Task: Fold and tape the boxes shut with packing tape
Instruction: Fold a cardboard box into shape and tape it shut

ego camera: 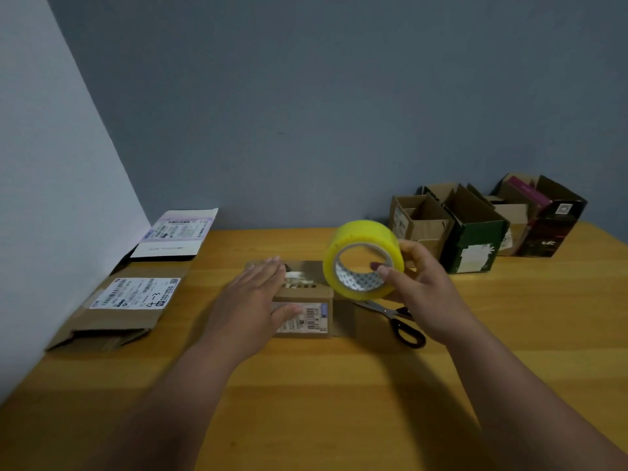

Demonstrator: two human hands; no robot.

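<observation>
A small brown cardboard box [307, 295] with a white label on its front sits at the middle of the wooden table [306, 385]. My left hand [253, 300] lies flat on top of the box, fingers straight, thumb against the labelled front. My right hand [421, 283] grips a yellow roll of packing tape [362, 258] just right of the box, thumb inside the core, fingers behind the roll. The roll is held above the table, its open side facing me.
Black-handled scissors [399, 321] lie on the table under my right hand. Two flattened boxes [125, 307] with labels lie along the left wall. Several open boxes [475, 226] stand at the back right.
</observation>
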